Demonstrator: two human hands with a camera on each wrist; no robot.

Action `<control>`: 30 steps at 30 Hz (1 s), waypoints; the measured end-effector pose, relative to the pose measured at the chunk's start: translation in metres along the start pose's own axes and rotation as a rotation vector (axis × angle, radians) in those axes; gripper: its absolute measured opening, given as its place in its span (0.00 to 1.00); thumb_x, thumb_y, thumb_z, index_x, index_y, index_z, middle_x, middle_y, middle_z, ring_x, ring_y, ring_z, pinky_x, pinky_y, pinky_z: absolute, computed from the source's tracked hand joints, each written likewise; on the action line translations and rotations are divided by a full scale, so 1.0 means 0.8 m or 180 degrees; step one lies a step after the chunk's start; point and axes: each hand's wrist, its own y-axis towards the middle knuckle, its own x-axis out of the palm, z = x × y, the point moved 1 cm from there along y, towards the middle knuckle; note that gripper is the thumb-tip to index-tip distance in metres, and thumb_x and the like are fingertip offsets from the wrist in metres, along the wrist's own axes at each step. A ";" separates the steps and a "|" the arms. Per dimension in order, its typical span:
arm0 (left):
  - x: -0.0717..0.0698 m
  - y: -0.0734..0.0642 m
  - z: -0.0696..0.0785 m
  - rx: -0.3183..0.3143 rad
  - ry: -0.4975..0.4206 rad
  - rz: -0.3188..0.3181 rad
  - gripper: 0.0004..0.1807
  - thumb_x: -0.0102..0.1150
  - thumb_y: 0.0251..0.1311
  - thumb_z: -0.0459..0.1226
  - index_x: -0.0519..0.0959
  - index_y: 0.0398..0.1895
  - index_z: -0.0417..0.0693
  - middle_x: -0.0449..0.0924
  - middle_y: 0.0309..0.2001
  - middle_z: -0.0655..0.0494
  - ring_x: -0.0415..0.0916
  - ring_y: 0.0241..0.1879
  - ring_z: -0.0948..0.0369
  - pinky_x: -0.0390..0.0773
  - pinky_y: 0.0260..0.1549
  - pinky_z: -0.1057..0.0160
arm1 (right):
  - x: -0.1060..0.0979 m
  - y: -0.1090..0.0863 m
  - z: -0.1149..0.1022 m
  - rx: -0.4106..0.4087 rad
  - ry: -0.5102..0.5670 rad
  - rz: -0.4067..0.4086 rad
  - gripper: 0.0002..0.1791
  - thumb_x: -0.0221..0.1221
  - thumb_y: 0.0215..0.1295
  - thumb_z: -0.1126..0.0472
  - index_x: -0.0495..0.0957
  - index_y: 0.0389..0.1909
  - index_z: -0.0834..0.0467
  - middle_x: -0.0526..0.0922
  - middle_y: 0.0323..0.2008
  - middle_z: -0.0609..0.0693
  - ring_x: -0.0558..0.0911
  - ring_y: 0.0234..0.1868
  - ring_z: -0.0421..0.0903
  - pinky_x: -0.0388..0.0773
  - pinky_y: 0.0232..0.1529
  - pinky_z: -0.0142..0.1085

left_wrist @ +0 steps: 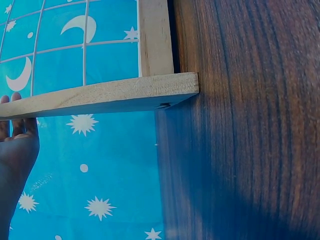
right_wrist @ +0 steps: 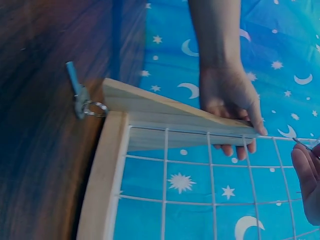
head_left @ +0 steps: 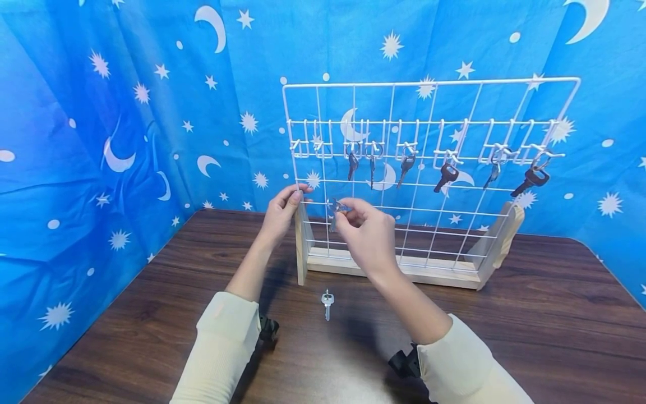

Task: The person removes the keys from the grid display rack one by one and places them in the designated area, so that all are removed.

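My left hand [head_left: 280, 213] grips the top of the wooden left support [head_left: 301, 249] of a white wire grid rack [head_left: 373, 209]. In the right wrist view its thumb lies on one side of the wood and its fingers come round the other. My right hand [head_left: 370, 233] pinches a key [head_left: 333, 216] by its ring, in front of the grid's lower left part and below the hooks. Part of that key is hidden by the fingers. A second silver key [head_left: 327, 306] with a ring lies on the table, in front of the rack's left end.
Several keys, one of them a dark key [head_left: 446, 175], hang on hooks along the rack's middle and right. Two hooks at the left, including the far left hook [head_left: 298, 147], bear no key. A wooden base bar [head_left: 419, 273] joins the supports. Behind hangs a blue curtain [head_left: 242, 78].
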 end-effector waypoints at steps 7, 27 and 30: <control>0.000 0.000 -0.001 0.0014 -0.0076 0.0010 0.17 0.38 0.71 0.33 0.67 0.55 0.27 0.71 0.53 0.33 0.71 0.51 0.42 0.69 0.55 0.55 | 0.006 -0.006 0.015 0.0448 0.0173 -0.0354 0.09 0.59 0.59 0.68 0.81 0.40 0.63 0.82 0.21 0.51 0.82 0.21 0.43 0.79 0.23 0.30; -0.002 0.002 -0.006 0.0057 -0.0112 -0.0022 0.17 0.38 0.71 0.32 0.66 0.55 0.26 0.70 0.53 0.33 0.70 0.52 0.40 0.69 0.55 0.55 | 0.014 -0.031 0.070 0.1987 0.0870 -0.1269 0.12 0.56 0.55 0.73 0.76 0.41 0.72 0.81 0.23 0.59 0.82 0.20 0.47 0.82 0.27 0.41; -0.004 0.006 -0.018 0.0054 -0.0184 -0.0035 0.18 0.39 0.71 0.33 0.66 0.56 0.26 0.71 0.54 0.34 0.69 0.52 0.40 0.68 0.56 0.55 | 0.013 -0.034 0.076 0.2082 0.0773 -0.1494 0.11 0.56 0.56 0.73 0.76 0.40 0.72 0.80 0.21 0.58 0.81 0.18 0.47 0.82 0.27 0.43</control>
